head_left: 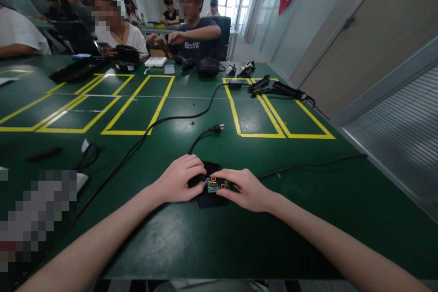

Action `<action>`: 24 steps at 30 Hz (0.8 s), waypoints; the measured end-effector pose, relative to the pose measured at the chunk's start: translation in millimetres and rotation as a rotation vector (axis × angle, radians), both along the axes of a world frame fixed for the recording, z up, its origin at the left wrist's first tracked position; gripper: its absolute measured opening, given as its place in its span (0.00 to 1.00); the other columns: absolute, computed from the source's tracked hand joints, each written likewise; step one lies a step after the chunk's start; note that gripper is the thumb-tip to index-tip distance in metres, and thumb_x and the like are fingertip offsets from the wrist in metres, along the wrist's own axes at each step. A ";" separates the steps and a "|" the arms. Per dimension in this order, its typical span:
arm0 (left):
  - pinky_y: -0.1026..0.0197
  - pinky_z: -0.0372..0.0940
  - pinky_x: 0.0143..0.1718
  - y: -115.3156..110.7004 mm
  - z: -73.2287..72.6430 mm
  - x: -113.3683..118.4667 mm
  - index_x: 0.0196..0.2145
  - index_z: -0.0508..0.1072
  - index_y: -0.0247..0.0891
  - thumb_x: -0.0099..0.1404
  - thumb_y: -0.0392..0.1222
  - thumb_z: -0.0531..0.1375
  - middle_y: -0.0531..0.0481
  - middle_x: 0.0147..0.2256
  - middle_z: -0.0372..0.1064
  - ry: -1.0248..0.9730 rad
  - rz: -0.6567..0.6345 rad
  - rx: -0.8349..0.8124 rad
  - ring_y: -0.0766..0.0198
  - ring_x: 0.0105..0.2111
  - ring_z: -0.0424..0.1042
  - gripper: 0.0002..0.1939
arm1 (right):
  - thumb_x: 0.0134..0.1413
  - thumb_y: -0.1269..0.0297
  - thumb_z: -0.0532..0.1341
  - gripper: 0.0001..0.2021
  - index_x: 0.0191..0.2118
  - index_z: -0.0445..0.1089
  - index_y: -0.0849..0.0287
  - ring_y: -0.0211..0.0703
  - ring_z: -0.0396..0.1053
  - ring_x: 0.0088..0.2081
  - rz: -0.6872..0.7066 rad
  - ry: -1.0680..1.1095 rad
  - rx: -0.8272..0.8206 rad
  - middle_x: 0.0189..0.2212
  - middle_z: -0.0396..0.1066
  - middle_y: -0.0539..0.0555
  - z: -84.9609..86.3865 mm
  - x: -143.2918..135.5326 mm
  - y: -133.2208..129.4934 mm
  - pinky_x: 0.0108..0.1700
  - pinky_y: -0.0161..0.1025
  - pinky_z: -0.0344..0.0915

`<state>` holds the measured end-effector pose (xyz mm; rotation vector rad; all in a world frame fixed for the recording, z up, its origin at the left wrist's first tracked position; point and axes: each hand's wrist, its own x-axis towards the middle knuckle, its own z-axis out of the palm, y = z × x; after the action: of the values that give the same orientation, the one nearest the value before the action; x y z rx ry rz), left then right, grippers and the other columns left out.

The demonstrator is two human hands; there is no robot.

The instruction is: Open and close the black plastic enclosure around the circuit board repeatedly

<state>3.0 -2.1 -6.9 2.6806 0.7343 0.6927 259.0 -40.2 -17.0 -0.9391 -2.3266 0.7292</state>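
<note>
A small green circuit board [214, 187] with copper coils and a yellow wire lies over a black plastic casing [208, 201] near the table's front edge. From the right, my right hand [246, 189] grips the board between thumb and fingers. My left hand [181, 178] is closed at the board's left end, thumb and forefinger pinching beside the wires; what exactly lies between them is too small to tell. A black cable with a plug [217, 128] runs out beyond my left hand. Another black cable [308, 164] stretches off to the right.
The green table [164, 246] bears yellow tape rectangles. A long black cord [171, 118] crosses it to an adapter [234, 84]. Black parts [280, 89] lie at the far right, a dark tool [44, 154] at left. Several people sit beyond; one person [195, 23] reaches over the far side.
</note>
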 end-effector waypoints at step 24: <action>0.45 0.66 0.58 -7.6 -1.2 8.7 0.64 0.65 0.39 0.63 0.43 0.62 0.39 0.56 0.73 0.026 0.020 -0.134 0.47 0.55 0.72 0.32 | 0.66 0.58 0.65 0.15 0.55 0.75 0.55 0.51 0.79 0.49 -0.120 -0.105 0.197 0.57 0.73 0.62 -11.3 -3.1 8.2 0.46 0.44 0.79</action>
<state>11.7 -9.7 -8.1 2.5686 0.7862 0.5922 256.0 -32.0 -28.3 -1.0375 -2.3568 0.4031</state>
